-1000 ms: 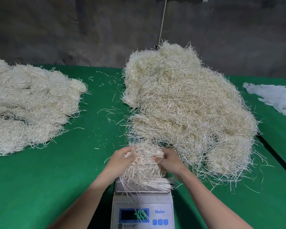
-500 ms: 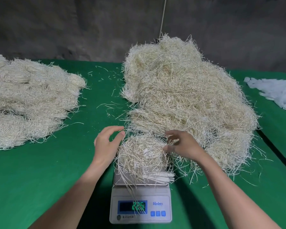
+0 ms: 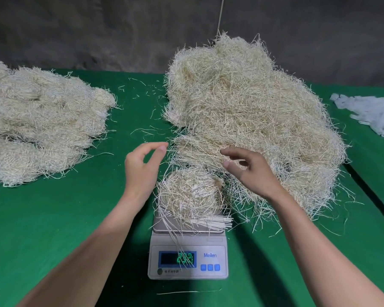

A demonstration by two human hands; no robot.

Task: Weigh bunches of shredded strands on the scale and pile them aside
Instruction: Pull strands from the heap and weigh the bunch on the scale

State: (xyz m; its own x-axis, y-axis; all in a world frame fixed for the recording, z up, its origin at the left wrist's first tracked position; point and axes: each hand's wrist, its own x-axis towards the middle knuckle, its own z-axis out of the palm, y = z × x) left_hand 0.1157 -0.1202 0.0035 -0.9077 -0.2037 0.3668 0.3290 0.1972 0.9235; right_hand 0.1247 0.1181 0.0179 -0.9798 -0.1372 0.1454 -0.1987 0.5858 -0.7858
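Observation:
A white digital scale (image 3: 187, 260) stands on the green table near the front, its display lit green. A rounded bunch of pale shredded strands (image 3: 190, 193) lies on its pan, some strands hanging over the display. My left hand (image 3: 142, 169) hovers just left of the bunch, fingers loosely bent, holding nothing. My right hand (image 3: 251, 171) hovers to the right above the bunch, fingers spread and relaxed, empty. Behind them rises the big loose heap of strands (image 3: 251, 120). A flatter pile of bunches (image 3: 38, 129) lies at the left.
The table is covered in green cloth (image 3: 53, 229) with stray strands scattered on it. White scraps (image 3: 372, 111) lie at the far right past a dark gap. A grey wall stands behind, with a thin cord (image 3: 220, 14) hanging down.
Both hands have let go of the bunch on the scale and lifted away from it, the left to the left, the right up and to the right.

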